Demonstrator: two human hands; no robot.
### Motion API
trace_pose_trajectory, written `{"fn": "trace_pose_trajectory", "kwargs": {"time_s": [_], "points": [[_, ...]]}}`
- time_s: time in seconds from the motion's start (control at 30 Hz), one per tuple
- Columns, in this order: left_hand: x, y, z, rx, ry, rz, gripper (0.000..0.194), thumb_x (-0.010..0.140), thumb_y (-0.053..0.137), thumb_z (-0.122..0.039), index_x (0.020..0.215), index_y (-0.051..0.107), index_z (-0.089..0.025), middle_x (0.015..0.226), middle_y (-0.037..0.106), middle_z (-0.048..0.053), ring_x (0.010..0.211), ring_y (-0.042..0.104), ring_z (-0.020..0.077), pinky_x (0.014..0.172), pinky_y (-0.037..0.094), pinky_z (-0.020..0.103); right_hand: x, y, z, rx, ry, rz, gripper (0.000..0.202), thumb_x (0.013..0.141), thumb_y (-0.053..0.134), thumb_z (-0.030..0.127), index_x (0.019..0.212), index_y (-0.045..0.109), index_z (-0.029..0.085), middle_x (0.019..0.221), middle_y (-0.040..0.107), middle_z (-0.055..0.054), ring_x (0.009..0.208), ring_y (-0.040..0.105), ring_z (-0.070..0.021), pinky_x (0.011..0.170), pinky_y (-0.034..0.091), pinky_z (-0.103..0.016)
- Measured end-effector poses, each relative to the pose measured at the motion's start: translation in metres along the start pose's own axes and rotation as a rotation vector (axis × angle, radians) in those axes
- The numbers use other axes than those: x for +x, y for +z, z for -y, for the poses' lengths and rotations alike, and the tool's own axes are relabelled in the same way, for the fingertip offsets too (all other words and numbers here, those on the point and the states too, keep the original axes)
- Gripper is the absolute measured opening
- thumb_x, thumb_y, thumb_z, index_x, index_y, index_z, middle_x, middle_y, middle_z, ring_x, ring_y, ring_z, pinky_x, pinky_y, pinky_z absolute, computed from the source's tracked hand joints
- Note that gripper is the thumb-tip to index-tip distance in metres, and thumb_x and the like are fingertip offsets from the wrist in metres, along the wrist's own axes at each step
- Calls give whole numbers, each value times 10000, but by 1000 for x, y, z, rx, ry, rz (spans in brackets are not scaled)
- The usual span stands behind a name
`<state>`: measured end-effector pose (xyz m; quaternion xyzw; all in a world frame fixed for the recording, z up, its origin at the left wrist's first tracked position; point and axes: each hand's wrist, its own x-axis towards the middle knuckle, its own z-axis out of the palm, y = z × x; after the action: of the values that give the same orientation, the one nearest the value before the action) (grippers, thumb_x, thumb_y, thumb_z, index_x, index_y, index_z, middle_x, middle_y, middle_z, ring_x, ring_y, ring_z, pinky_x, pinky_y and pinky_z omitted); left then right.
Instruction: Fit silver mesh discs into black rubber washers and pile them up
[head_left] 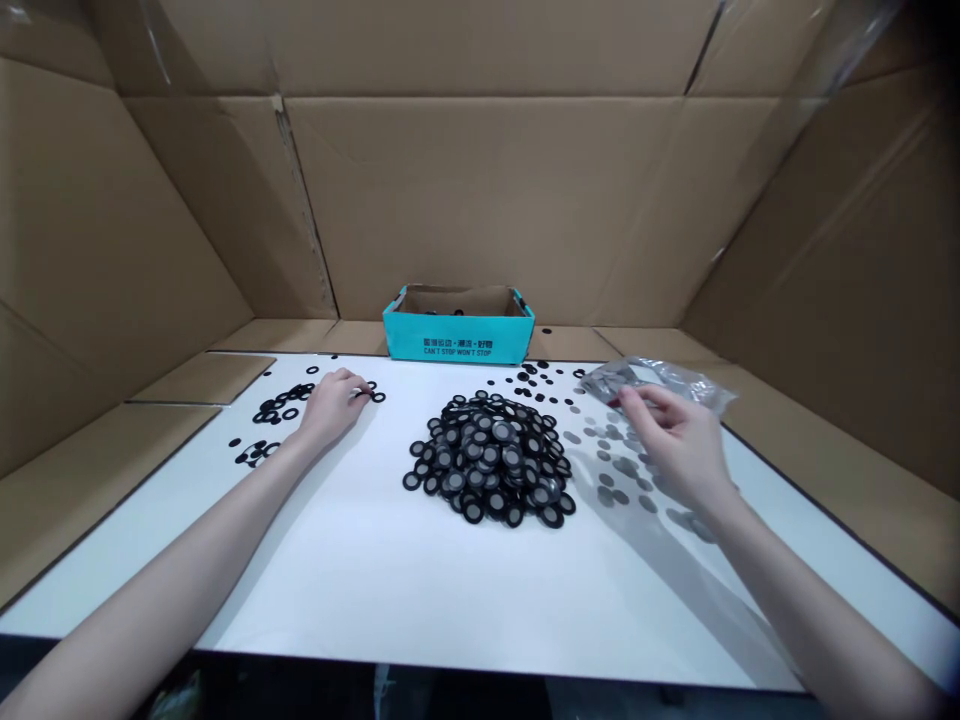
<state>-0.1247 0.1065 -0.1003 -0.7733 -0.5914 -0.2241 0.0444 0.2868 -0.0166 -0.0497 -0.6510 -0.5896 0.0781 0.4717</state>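
Observation:
My left hand (335,408) rests at the left side of the white table, its fingers pinched on a black ring (365,393). Another black ring (379,397) lies just beside the fingertips. Over the right side, my right hand (679,440) is raised with thumb and fingers together; what they hold is too small to make out. Behind that hand lies a clear plastic bag (701,388) with grey pieces in it. Loose grey discs (626,466) are scattered below the hand. Between both hands sits a heap of black rings with grey centres (491,455).
A turquoise box (459,340) with a few dark pieces inside stands at the back. Loose black rings (274,408) lie at the left, small black discs (529,375) at the back right. Cardboard walls (480,200) enclose the white table (360,590) at the back and sides.

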Motion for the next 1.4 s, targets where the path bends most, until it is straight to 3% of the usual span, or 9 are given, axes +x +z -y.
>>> {"fn": "trace_pose_trajectory", "kwargs": {"time_s": [0.2,0.3,0.43,0.77,1.03,1.4], "points": [[2,-1,4,-68,-29,-81,259,883,448,-302,931,656,-154,1010,604,100,996,562,260,922,430,370,-2,-22,-51,-257,-17,28,331,819,531,484,610,575,231,452,493,-4,463,440,-174,503,366,-329],[1,-3,2,-92,-41,-112,241,882,450,-293,920,643,-154,1002,603,97,998,565,260,922,426,367,-1,-19,-70,-315,-69,96,205,751,568,423,725,639,232,597,643,-58,641,550,-271,612,423,-395],[-1,-5,0,-116,-51,-135,225,873,461,-286,905,641,-155,991,605,91,992,570,250,917,427,356,1,-12,-84,-369,-105,143,244,716,574,360,883,684,221,830,752,-101,848,563,-354,753,433,-478],[-1,-8,-8,-213,-35,-175,205,837,477,-287,848,636,-158,958,624,91,927,592,243,868,451,347,-1,-5,-92,-370,-15,115,180,703,588,339,816,672,227,755,746,-91,842,623,-334,689,447,-423],[-1,-11,-21,-356,-41,-178,239,851,457,-351,843,611,-169,891,684,69,771,620,202,750,487,311,6,-11,-84,-191,99,91,213,654,620,410,754,677,231,708,719,-69,641,633,-257,640,472,-399],[-1,-16,-34,-505,-85,-140,254,807,498,-402,834,602,-171,861,690,68,732,613,196,692,475,298,8,-9,-86,100,236,80,300,595,697,453,799,642,240,760,731,-99,690,700,-278,638,558,-399]]}}
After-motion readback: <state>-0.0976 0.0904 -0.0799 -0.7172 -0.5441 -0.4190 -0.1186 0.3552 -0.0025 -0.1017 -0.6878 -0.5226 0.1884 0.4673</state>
